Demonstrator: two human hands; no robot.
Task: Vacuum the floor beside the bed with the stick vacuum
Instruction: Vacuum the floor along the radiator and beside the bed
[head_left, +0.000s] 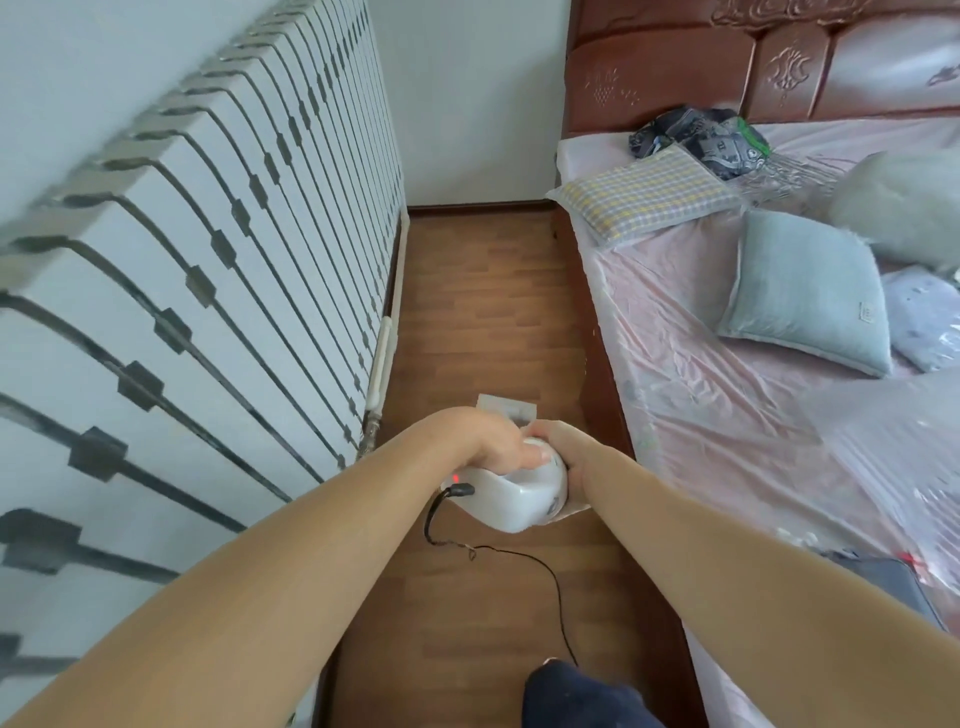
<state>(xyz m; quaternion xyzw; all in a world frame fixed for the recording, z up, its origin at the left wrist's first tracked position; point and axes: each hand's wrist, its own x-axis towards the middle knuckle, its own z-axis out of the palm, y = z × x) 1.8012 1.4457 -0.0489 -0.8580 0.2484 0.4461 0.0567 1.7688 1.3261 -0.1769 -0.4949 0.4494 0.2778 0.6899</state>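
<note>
Wood floor beside bed | left hand, right hand grip white vacuum

I stand on a strip of brown wood-plank floor — the white ribbed radiator along my left, the pink plastic-covered bed along my right. My left hand and right hand hold the white plastic stick vacuum between them; its thin black cord trails behind, toward my dark-socked foot.
</note>
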